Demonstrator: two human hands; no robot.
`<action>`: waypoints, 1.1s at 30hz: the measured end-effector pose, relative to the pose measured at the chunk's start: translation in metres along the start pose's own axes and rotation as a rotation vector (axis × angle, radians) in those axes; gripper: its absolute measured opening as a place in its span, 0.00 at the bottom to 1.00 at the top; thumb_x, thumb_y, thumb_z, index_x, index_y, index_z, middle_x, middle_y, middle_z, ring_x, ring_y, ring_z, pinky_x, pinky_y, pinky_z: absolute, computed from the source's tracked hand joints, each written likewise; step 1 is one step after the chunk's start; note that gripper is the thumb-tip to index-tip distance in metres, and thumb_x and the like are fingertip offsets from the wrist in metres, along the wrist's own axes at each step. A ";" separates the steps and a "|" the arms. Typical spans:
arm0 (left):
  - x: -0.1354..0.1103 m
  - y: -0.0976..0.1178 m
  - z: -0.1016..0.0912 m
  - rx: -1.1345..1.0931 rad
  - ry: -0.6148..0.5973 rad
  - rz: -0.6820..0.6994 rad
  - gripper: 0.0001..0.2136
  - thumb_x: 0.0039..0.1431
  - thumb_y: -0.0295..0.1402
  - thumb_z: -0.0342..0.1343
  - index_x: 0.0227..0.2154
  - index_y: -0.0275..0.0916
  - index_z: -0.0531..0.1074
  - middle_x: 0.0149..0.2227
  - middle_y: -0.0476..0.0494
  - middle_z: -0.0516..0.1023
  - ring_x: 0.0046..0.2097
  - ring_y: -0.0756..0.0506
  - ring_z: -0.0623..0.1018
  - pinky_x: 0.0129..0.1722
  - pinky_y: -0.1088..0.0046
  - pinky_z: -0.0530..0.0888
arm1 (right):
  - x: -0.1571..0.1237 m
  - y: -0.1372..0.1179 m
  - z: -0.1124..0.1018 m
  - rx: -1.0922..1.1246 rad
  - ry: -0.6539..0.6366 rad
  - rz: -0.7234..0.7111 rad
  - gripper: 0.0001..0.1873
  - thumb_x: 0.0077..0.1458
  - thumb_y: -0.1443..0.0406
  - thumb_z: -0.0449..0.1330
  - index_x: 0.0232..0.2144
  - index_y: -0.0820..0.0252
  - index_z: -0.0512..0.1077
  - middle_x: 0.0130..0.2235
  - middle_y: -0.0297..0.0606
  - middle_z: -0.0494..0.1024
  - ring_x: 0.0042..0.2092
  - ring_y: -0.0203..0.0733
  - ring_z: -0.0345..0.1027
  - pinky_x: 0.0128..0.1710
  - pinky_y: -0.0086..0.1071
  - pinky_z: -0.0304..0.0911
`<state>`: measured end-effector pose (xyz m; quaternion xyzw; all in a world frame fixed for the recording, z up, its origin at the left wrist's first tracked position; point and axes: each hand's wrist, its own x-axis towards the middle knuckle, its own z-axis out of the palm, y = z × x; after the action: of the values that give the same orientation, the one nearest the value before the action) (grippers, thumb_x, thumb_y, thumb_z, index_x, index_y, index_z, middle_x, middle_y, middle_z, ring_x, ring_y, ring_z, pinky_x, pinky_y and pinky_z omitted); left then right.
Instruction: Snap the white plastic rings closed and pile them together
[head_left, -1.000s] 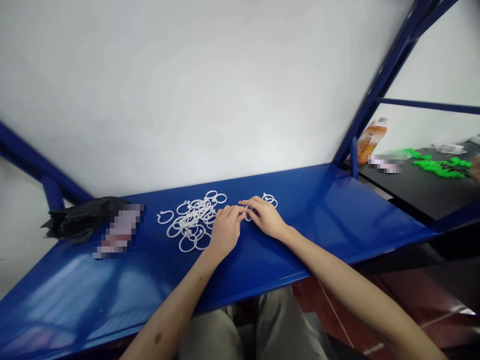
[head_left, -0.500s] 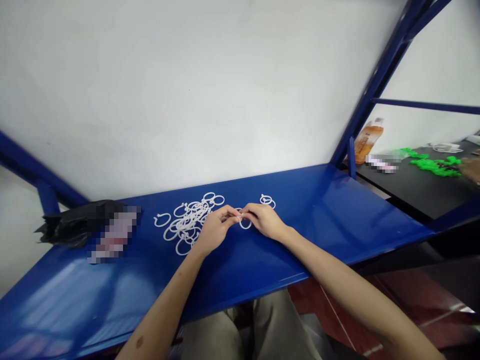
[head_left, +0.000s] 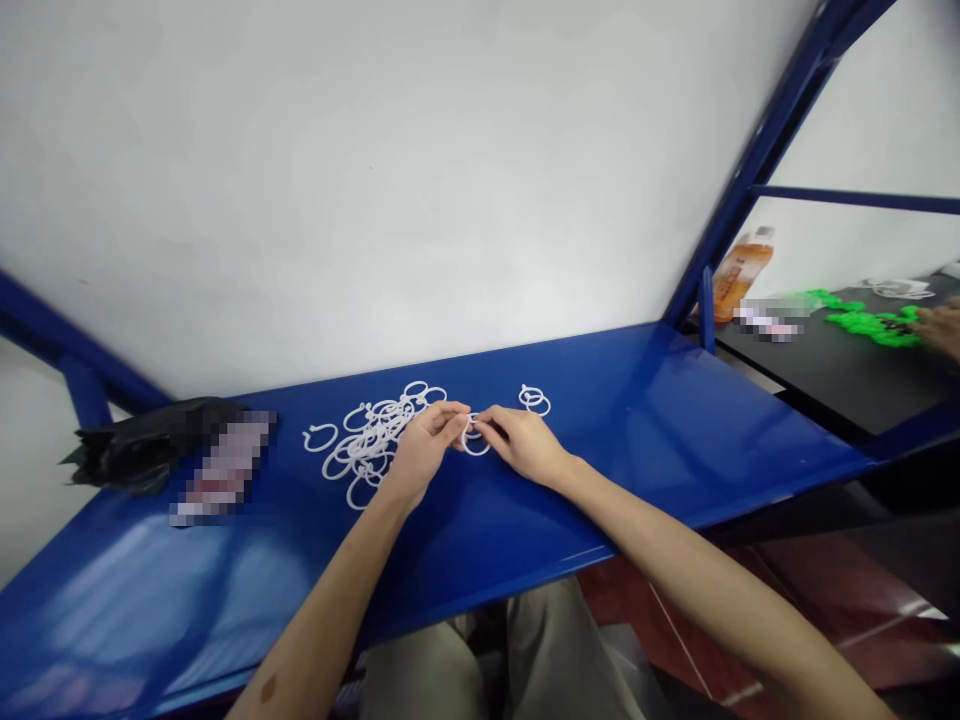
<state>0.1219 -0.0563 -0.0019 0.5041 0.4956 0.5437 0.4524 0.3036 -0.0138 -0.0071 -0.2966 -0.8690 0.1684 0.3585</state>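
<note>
Between my fingertips is a white ring (head_left: pixel 475 452), which looks like thin plastic; its upper part is hidden by my fingers. My left hand (head_left: pixel 427 445) pinches it from the left, and my right hand (head_left: pixel 527 442) grips it from the right with thumb and forefinger. Just left of my left hand lies a heap of similar white rings (head_left: pixel 367 440), several of them overlapping, with small knobs on them. Beyond my right hand, a small group of white rings (head_left: pixel 535 402) rests apart on the blue table (head_left: pixel 600 400).
A black plastic bag (head_left: pixel 142 445) and a blurred-out packet (head_left: pixel 225 470) lie at the table's left. Blue frame posts (head_left: pixel 705 250) rise at both sides. On a black table (head_left: pixel 810 370) to the right are an orange bottle (head_left: pixel 742 275), green pieces (head_left: pixel 874 322) and another person's hand (head_left: pixel 941 328).
My hands and the held ring have shifted slightly left, and the ring shows more fully below my fingers. The other person's hand at the right has moved a little.
</note>
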 end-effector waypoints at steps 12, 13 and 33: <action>-0.006 0.002 0.010 0.013 0.118 -0.078 0.22 0.45 0.48 0.68 0.38 0.36 0.77 0.36 0.43 0.80 0.37 0.47 0.77 0.34 0.71 0.76 | 0.000 0.000 0.000 -0.169 0.063 0.121 0.09 0.67 0.61 0.56 0.37 0.58 0.73 0.33 0.36 0.81 0.30 0.36 0.72 0.29 0.27 0.57; -0.006 0.002 0.010 0.026 0.121 -0.074 0.22 0.45 0.47 0.67 0.38 0.36 0.77 0.36 0.42 0.80 0.37 0.46 0.77 0.34 0.70 0.76 | 0.000 0.000 -0.001 -0.168 0.062 0.115 0.10 0.68 0.61 0.56 0.37 0.58 0.73 0.33 0.36 0.81 0.30 0.36 0.72 0.29 0.27 0.57; -0.017 -0.011 0.006 0.450 0.177 0.166 0.09 0.57 0.42 0.57 0.34 0.42 0.74 0.37 0.45 0.82 0.39 0.43 0.81 0.44 0.64 0.75 | -0.007 -0.001 0.006 -0.318 -0.036 -0.187 0.17 0.72 0.60 0.46 0.37 0.60 0.72 0.33 0.41 0.77 0.35 0.39 0.69 0.33 0.29 0.59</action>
<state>0.1296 -0.0713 -0.0150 0.5815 0.5989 0.4969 0.2374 0.3029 -0.0193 -0.0138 -0.2643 -0.9147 0.0001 0.3056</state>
